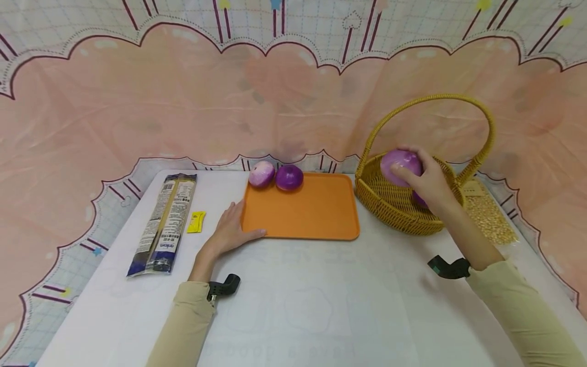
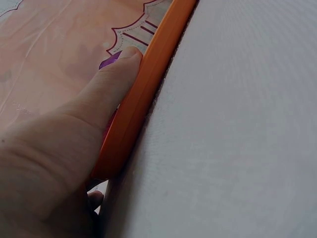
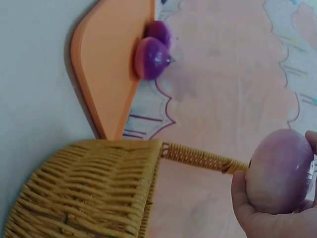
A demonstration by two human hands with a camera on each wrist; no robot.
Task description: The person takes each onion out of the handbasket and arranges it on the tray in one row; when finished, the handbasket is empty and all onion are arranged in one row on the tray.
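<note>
My right hand (image 1: 428,178) grips a purple onion (image 1: 400,167) above the wicker basket (image 1: 390,216), inside the loop of its handle. In the right wrist view, thumb and fingers wrap the pale purple onion (image 3: 280,171). Another purple onion (image 1: 419,199) lies in the basket, partly hidden by the hand. My left hand (image 1: 229,229) rests at the near left corner of the orange tray (image 1: 302,211). Its thumb lies straight along the front rim, as the left wrist view shows. At the tray's back left sit a paler onion (image 1: 262,174) and a dark purple onion (image 1: 289,177), side by side.
A long noodle-like package (image 1: 162,224) lies on the left of the white table (image 1: 293,306), with a small yellow packet (image 1: 196,222) beside it. A clear bag of yellow kernels (image 1: 490,216) lies right of the basket. Patterned cloth (image 1: 206,102) stands behind the table.
</note>
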